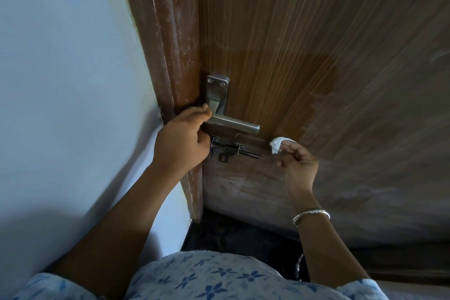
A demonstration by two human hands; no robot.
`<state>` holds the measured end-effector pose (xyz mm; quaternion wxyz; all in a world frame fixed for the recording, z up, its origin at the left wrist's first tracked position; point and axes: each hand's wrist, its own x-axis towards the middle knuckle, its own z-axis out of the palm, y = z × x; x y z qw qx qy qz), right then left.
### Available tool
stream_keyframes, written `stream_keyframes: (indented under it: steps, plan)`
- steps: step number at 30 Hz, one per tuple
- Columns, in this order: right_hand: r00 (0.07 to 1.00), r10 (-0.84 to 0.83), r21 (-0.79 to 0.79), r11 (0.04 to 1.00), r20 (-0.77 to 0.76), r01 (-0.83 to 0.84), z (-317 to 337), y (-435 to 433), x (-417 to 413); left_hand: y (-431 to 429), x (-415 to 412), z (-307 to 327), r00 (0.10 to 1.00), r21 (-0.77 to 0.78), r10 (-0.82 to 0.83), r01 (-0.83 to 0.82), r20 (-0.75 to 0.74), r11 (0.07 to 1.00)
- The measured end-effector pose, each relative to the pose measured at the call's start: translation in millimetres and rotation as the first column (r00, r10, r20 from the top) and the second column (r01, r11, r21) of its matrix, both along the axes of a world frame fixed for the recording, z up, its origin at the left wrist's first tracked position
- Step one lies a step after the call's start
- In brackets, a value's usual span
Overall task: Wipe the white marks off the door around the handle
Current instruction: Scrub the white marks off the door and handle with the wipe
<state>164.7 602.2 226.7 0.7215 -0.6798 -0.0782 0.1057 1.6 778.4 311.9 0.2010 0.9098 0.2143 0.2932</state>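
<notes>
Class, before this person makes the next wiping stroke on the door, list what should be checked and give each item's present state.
1. Small white cloth in right hand grip: ok.
2. Cloth pressed on brown wooden door: cannot tell.
3. Left hand steadying the door edge by the silver lever handle: ok.
4. Whitish haze below the black sliding bolt gone: not ok.
5. Patch above the handle clean: ok, darker.

Pale blue wall (60, 80) left, brown frame (168, 44), dark floor (238, 234).
</notes>
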Motion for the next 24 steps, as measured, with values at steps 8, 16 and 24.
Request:
stream_keyframes:
  steps: [8, 16, 24]
  plan:
    - [0.867, 0.492, -0.391, 0.815, 0.080, -0.427, -2, 71, -25, -4, -4, 4, 0.999, 0.026, 0.014, -0.012, -0.052, 1.000]
    - [0.915, 0.401, -0.340, 0.866, 0.038, -0.365, -15, 59, -16, -2, -5, 4, 0.996, 0.023, 0.029, -0.027, -0.083, 0.999]
    - [0.985, -0.143, -0.236, 0.958, 0.098, 0.163, -26, -19, 15, -5, 3, 3, 0.999, 0.028, 0.032, -0.031, -0.039, 0.999]
